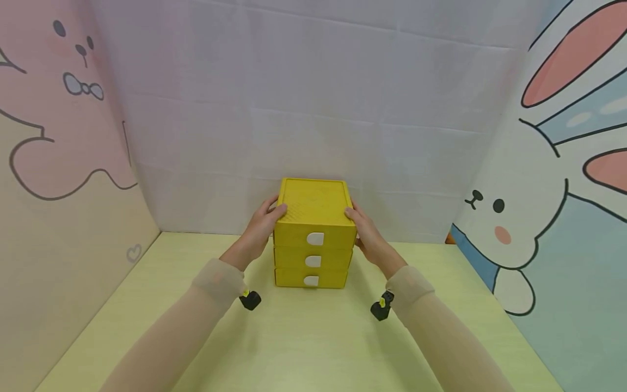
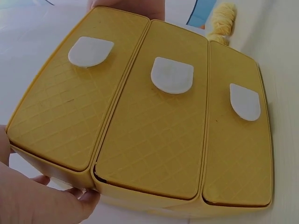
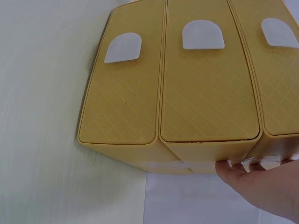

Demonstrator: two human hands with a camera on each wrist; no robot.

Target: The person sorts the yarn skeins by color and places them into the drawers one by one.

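A yellow three-drawer storage box [image 1: 313,237] stands on the table against the back wall, its drawers stacked and closed. Each drawer front carries a white rounded pull tab [image 2: 172,75]. My left hand [image 1: 260,227] grips the box's upper left side, thumb on the top edge. On the opposite side my right hand [image 1: 369,234] holds it the same way, with its thumb over the top rim. In the right wrist view, the right hand's fingers [image 3: 226,171] lie along the box's side wall, near a strip of clear tape [image 3: 163,164].
The pale table [image 1: 308,337] reaches to a white cloth wall [image 1: 313,98] behind the box. Side panels with a pink cartoon animal [image 1: 73,109] and a white rabbit [image 1: 519,207] flank it. Black wrist cameras [image 1: 250,300] hang under both cuffs. A crinkled yellow thing [image 2: 223,18] shows beyond the box.
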